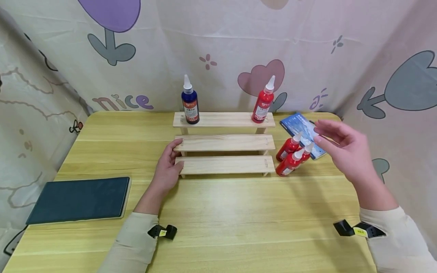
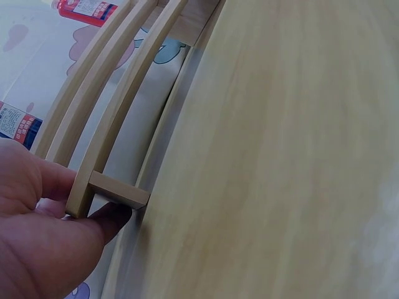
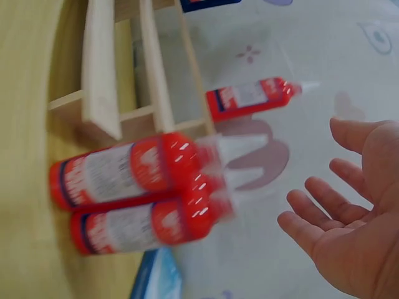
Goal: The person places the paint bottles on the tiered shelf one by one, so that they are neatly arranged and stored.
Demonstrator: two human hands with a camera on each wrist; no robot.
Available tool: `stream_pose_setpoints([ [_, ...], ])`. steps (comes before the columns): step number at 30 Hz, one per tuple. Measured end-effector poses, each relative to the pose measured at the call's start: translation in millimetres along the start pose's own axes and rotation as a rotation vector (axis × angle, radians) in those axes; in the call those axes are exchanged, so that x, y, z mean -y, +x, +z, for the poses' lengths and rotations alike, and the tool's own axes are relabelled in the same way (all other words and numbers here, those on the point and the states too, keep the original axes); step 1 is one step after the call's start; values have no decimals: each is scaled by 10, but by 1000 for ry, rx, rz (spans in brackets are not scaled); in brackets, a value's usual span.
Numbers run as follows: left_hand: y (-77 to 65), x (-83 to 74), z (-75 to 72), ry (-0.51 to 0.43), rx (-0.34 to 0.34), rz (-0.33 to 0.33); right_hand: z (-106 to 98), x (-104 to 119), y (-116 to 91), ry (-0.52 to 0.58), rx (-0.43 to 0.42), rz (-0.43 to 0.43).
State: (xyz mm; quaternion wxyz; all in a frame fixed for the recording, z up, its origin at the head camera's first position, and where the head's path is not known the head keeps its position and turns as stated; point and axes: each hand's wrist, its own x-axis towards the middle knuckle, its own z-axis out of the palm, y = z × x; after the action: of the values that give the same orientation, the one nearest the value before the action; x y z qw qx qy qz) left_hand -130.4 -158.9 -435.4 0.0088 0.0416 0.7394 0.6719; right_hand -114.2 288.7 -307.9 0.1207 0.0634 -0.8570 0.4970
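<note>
A three-step wooden rack [image 1: 225, 142] stands on the table. My left hand [image 1: 168, 167] grips its left end, thumb on the lowest step and fingers at the middle one; the left wrist view shows this hand [image 2: 50, 218] curled about the end of a board. On the top step, a dark blue bottle [image 1: 190, 106] with a white nozzle stands at the left and a red bottle [image 1: 263, 105] at the right. Three more red bottles [image 1: 287, 163] are grouped by the rack's right end. Up and right of them, my right hand [image 1: 348, 148] is held in the air with nothing in it.
A blue booklet [image 1: 300, 127] lies behind the grouped bottles. On the table's left side is a dark green notebook [image 1: 80, 199]. A patterned curtain [image 1: 164, 57] hangs behind the table's back edge and along both sides.
</note>
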Motion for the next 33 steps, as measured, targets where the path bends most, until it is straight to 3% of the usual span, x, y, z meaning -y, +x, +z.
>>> stream_pose_setpoints([
  [14,-1,-18,12,-24,-3,-17,89,-573,-210,-17,58,92],
  [24,4,-11,13,-38,-2,-14,126,-751,-236,-76,71,94],
  [33,1,-18,12,-33,-4,-19,170,-778,-253,-26,25,86],
])
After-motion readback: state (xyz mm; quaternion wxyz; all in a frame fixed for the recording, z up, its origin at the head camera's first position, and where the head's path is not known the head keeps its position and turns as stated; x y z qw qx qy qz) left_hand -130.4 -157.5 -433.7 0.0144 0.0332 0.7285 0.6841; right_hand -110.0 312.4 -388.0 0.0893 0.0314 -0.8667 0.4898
